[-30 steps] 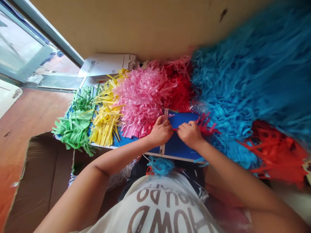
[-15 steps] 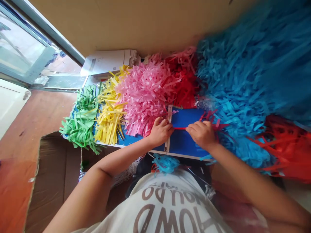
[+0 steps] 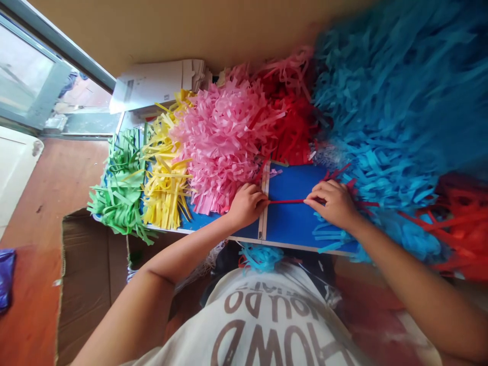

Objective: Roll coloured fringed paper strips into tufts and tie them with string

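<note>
A thin red paper strip (image 3: 285, 201) is stretched flat between my two hands over a blue board (image 3: 293, 223). My left hand (image 3: 247, 204) pinches its left end beside a pale ruler-like slat (image 3: 264, 203) that crosses the board. My right hand (image 3: 333, 202) pinches the other end, with more red fringe (image 3: 345, 178) sticking out behind its fingers. Bunches of fringed paper lie on the board's left part: pink (image 3: 224, 142), yellow (image 3: 165, 175) and green (image 3: 120, 188).
A large heap of blue fringed paper (image 3: 392, 101) fills the right, with red-orange fringe (image 3: 461, 229) below it and dark red fringe (image 3: 293, 132) behind the board. An open cardboard box (image 3: 87, 284) sits at lower left. A white carton (image 3: 156, 84) leans by the wall.
My hands have drawn apart: the right hand slid to the right, and the red strip between them is now longer and taut. The left hand stayed by the slat.
</note>
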Demonstrator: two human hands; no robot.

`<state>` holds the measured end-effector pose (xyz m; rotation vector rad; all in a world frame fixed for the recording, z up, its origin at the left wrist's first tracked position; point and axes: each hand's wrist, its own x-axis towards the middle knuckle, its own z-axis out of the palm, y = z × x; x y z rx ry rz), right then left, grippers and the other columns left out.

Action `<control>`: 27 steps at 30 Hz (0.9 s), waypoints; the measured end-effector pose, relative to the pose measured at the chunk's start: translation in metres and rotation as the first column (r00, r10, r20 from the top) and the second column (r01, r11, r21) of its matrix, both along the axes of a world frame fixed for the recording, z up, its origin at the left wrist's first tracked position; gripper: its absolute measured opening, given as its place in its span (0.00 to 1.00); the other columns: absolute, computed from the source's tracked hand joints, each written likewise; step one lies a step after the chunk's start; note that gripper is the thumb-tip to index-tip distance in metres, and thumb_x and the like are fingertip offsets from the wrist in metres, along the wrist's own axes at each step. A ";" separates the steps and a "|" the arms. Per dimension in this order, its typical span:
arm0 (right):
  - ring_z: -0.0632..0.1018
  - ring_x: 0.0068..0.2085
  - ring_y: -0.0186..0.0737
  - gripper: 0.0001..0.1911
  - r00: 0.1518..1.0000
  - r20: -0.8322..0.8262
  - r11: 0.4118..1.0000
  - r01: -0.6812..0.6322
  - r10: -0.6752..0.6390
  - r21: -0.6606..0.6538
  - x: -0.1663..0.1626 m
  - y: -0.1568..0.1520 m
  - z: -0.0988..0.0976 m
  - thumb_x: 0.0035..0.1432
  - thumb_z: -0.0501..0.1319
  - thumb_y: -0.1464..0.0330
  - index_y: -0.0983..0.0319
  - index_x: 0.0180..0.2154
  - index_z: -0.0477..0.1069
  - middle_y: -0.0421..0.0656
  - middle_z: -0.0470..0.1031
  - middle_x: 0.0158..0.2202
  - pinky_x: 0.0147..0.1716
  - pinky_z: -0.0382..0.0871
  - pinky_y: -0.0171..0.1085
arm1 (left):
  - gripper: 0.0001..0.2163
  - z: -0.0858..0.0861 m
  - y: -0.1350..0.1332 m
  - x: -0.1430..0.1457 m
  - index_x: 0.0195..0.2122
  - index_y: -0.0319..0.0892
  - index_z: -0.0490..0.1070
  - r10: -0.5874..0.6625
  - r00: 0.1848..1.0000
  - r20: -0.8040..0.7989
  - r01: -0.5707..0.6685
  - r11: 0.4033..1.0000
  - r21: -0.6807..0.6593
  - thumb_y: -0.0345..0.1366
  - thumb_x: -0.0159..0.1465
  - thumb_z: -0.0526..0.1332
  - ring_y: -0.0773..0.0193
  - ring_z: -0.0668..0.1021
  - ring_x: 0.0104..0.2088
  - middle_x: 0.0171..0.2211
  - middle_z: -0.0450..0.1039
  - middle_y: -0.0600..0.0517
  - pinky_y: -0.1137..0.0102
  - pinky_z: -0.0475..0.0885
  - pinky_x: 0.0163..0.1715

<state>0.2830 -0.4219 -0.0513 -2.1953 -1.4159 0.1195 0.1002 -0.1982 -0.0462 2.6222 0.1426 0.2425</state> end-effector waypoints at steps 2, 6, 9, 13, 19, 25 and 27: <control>0.73 0.38 0.41 0.09 1.000 0.009 0.999 0.019 -0.018 -0.034 -0.002 0.003 0.003 0.59 0.64 0.64 0.59 0.27 0.75 0.41 0.77 0.33 0.38 0.56 0.41 | 0.09 0.004 -0.004 0.002 0.34 0.41 0.77 0.024 0.999 -0.029 -0.024 0.999 0.025 0.38 0.67 0.59 0.59 0.74 0.39 0.36 0.75 0.47 0.63 0.70 0.41; 0.71 0.37 0.41 0.09 0.996 0.011 0.979 0.087 -0.086 -0.187 -0.002 0.012 0.010 0.55 0.66 0.66 0.59 0.24 0.73 0.40 0.76 0.32 0.35 0.52 0.41 | 0.05 0.012 -0.011 0.007 0.31 0.43 0.75 0.057 0.994 -0.091 -0.042 0.986 0.159 0.36 0.63 0.61 0.55 0.73 0.41 0.34 0.75 0.48 0.59 0.66 0.41; 0.70 0.37 0.41 0.07 0.997 -0.019 0.950 0.071 -0.080 -0.303 0.002 0.017 0.015 0.54 0.67 0.65 0.57 0.25 0.74 0.39 0.76 0.32 0.35 0.50 0.41 | 0.07 0.015 -0.012 0.009 0.41 0.48 0.77 -0.036 0.998 -0.059 0.050 0.965 0.259 0.35 0.65 0.60 0.55 0.72 0.44 0.38 0.76 0.49 0.55 0.63 0.47; 0.71 0.37 0.41 0.04 0.996 0.045 0.942 0.082 -0.071 -0.324 -0.004 0.019 0.027 0.55 0.68 0.65 0.57 0.31 0.74 0.39 0.76 0.32 0.36 0.51 0.41 | 0.11 0.014 -0.014 0.009 0.47 0.56 0.77 -0.225 0.974 0.028 0.194 0.893 0.406 0.37 0.71 0.56 0.57 0.71 0.46 0.38 0.76 0.53 0.49 0.56 0.58; 0.72 0.41 0.41 0.07 0.851 0.481 0.977 -0.161 0.209 -0.138 -0.042 0.026 0.034 0.64 0.59 0.72 0.61 0.35 0.75 0.42 0.78 0.35 0.55 0.50 0.49 | 0.11 0.012 -0.020 0.012 0.35 0.46 0.79 -0.323 0.946 0.039 0.264 0.832 0.489 0.35 0.70 0.57 0.57 0.72 0.46 0.39 0.76 0.49 0.52 0.60 0.57; 0.69 0.31 0.35 0.16 0.809 0.519 0.956 -0.288 0.275 -0.057 -0.041 0.039 0.010 0.65 0.53 0.76 0.62 0.27 0.73 0.40 0.74 0.27 0.55 0.54 0.43 | 0.10 -0.001 -0.038 0.014 0.32 0.39 0.76 -0.231 0.964 0.132 0.134 0.851 0.508 0.31 0.68 0.57 0.59 0.72 0.37 0.34 0.74 0.47 0.55 0.63 0.48; 0.70 0.30 0.34 0.17 0.818 0.525 0.965 -0.262 0.235 -0.024 -0.042 0.042 0.017 0.66 0.53 0.74 0.62 0.27 0.73 0.40 0.74 0.26 0.53 0.55 0.44 | 0.09 0.002 -0.039 0.016 0.33 0.39 0.76 -0.189 0.970 0.150 0.087 0.854 0.513 0.32 0.68 0.58 0.60 0.72 0.35 0.31 0.74 0.48 0.56 0.63 0.47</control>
